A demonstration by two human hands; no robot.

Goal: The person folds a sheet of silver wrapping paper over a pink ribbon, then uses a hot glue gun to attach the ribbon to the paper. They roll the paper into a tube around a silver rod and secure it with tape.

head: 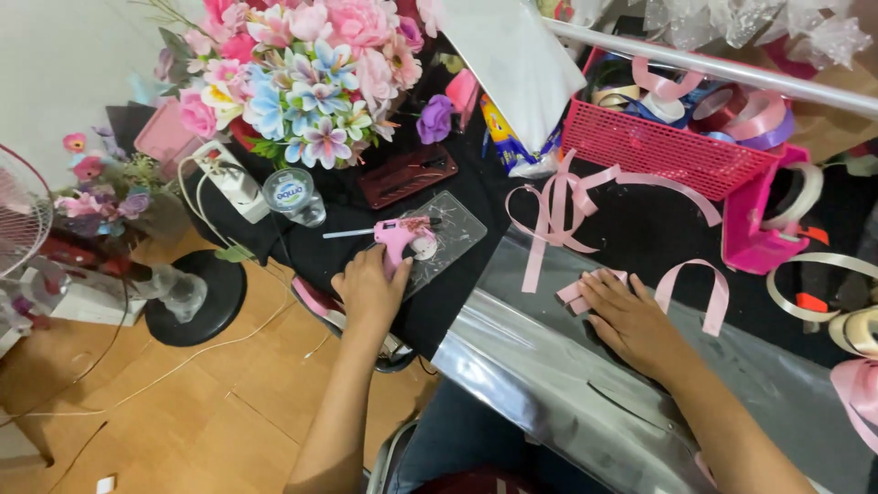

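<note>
Left hand holds the pink glue gun on the clear mat; right hand lies flat, pinning folded ribbon at its 10 o'clock; advise lifting the gun nozzle-down, ribbon held pinned.

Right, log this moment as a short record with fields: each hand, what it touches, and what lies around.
left hand: left hand grips the handle of the pink glue gun
glue gun rest: clear plate on the black table
right hand: right hand lies flat, fingers pressing folded pink ribbon
beside right hand: pink ribbon loop
further back: pink basket holding ribbon rolls; artificial flower bouquet; power strip
front edge: clear plastic sheet
</note>
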